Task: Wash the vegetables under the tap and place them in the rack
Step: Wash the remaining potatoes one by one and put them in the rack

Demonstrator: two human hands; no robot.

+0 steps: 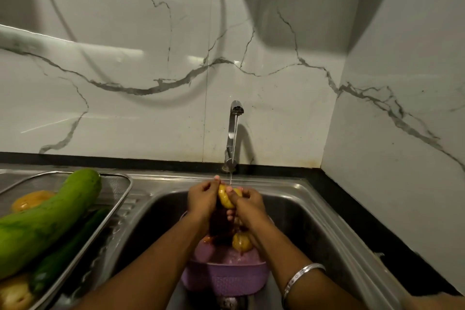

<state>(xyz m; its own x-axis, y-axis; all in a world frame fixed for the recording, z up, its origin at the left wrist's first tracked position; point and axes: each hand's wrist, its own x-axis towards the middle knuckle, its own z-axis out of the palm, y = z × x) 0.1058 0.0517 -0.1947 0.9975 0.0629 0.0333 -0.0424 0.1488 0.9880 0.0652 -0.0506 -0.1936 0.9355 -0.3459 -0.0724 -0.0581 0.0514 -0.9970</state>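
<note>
I am holding a wet, glossy yellow potato [225, 199] under the tap [233, 133], over the sink [314, 211], near its back edge; my left hand [202, 200] and right hand [247, 205] are clasping it with curled fingers.

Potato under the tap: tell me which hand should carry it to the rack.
Left, probably. The rack sits left of the sink, on the left hand's side; the right hand would cross over. Both grip the potato now.
</note>
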